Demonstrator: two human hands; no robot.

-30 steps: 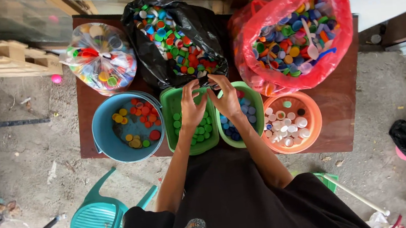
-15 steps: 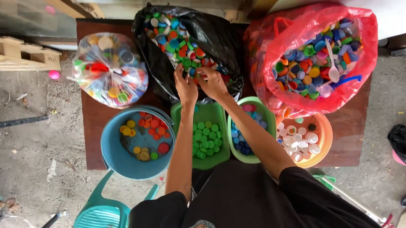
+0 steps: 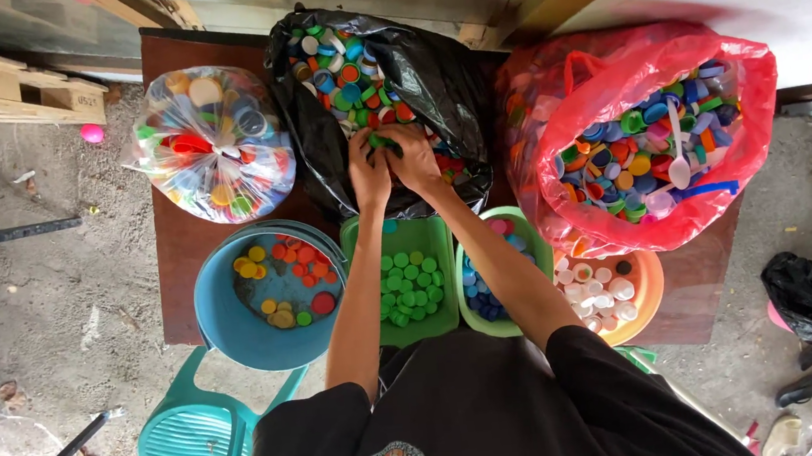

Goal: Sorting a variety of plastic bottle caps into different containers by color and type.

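Plainly, the brown table [image 3: 227,247] carried everything, and biggest on it was the red bag [image 3: 561,171] at the right, slumped open and full of mixed plastic caps. Next came the black bag [image 3: 441,83] in the middle, soft-walled and sagging, with its own heap of bottle caps [image 3: 340,74] inside; both hands were in its mouth. A tied clear bag [image 3: 213,143] of caps sat to the left. Nearer the person stood a blue bowl [image 3: 225,327] with red and yellow caps, a green tub [image 3: 432,240] of green caps, a second green tub [image 3: 516,226] with blue ones, and an orange bowl [image 3: 646,288] of white ones. The left hand [image 3: 369,172] and right hand [image 3: 414,157] met over the heap, fingers pinched narrow around a green cap [image 3: 381,141] held between them. I judged such a cap light, rigid and smooth, easy to lose from a loose pinch, best taken by its ridged rim between thumb and forefinger; the bag film beneath would give way rather than support a push.
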